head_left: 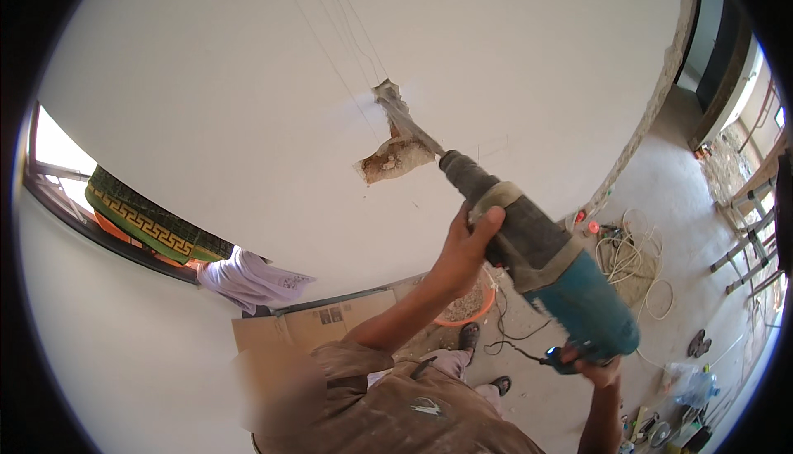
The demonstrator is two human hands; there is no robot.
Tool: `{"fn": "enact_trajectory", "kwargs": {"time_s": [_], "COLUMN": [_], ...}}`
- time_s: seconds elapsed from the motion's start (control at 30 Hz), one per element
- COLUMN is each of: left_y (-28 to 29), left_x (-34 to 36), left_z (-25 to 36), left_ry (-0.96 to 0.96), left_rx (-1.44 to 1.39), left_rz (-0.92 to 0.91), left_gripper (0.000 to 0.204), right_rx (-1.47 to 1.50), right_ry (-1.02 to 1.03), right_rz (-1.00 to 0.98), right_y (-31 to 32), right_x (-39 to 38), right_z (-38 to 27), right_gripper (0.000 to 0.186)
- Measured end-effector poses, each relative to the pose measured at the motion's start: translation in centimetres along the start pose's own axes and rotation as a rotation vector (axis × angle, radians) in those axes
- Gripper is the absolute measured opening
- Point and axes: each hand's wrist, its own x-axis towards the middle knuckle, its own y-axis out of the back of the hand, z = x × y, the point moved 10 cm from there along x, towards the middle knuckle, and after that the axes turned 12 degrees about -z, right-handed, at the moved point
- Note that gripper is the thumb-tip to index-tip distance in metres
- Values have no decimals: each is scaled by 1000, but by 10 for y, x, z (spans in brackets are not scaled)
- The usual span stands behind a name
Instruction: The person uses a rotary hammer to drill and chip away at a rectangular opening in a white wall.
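A teal and black rotary hammer (578, 289) slants up toward the white wall (248, 99). My left hand (469, 243) supports its dark front housing from the left side, thumb on top. At the back end, my right hand (596, 369) is wrapped around the handle, partly hidden by the tool body. The chisel bit (423, 138) reaches into a rough, broken-out channel (392, 161) in the plaster, where brown material shows. Its tip lies near the channel's upper end; exact contact is hard to tell. Thin lines run up the wall from there.
Below the wall stand an orange tub (464, 315) of rubble and a cardboard sheet (330, 318). A black power cord (516, 342) trails by my feet. Coiled white cable (636, 247) lies on the right, with a ladder (747, 243) farther off. Cloths (248, 276) hang at the left.
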Motion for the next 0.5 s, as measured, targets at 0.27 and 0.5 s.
{"fn": "enact_trajectory", "kwargs": {"time_s": [0.27, 0.5], "left_y": [40, 28], "left_x": [-38, -68], "left_z": [0, -16], "left_ry": [-72, -36], "left_rx": [-334, -265], "left_rz": [-145, -72], "left_gripper": [84, 69], "right_rx": [-237, -346], "right_ry": [226, 328], "right_rz": [-215, 13], "right_y": [-146, -159], "right_x": [33, 2], "right_z": [-44, -61], "right_gripper": [108, 102]}}
